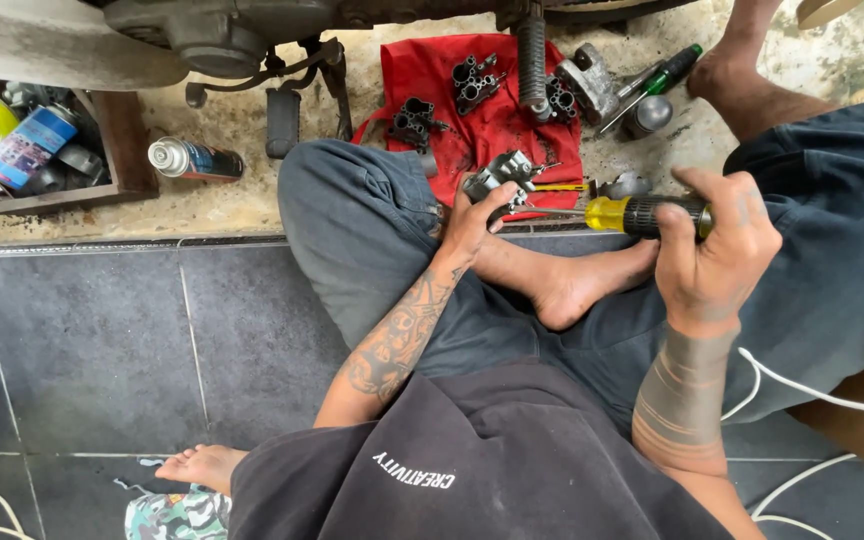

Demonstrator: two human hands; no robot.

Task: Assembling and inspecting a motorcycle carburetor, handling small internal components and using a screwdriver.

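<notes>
Person seated cross-legged on dark grey floor tiles [92, 350]. Left hand [474, 222] clamped around a small grey cast-metal engine part [500, 176], held just above the left knee. Right hand [714, 250] closed tight on the black-and-yellow handle of a screwdriver [642, 214], its shaft pointing left, tip meeting the part. Beyond, a red cloth [452, 75] on gritty concrete carries similar dark metal pieces [477, 82]. A silver spray can [192, 159] lies well left, near a wooden box [117, 150].
</notes>
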